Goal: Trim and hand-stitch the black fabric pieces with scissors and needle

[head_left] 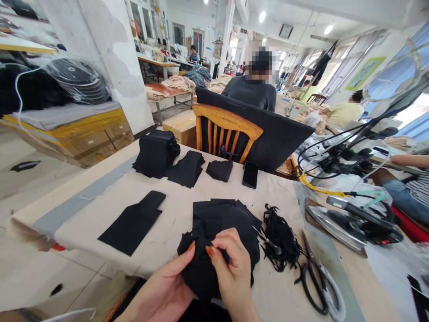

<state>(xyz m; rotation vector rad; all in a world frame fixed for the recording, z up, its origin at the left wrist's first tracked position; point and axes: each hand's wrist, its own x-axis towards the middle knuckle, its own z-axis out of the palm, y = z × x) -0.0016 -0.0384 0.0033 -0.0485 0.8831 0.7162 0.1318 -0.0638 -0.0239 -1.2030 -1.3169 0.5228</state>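
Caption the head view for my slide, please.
Left hand and right hand pinch black fabric over a table, scissors and iron to the right.

Bright, glowing ceiling lamps (262, 17), stretched edges

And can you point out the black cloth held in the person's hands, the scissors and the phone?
Black cloth (201, 271): head view, on its near, lower part.
Scissors (314, 260): head view, near where the two halves cross.
Phone (250, 175): head view, middle of its dark screen.
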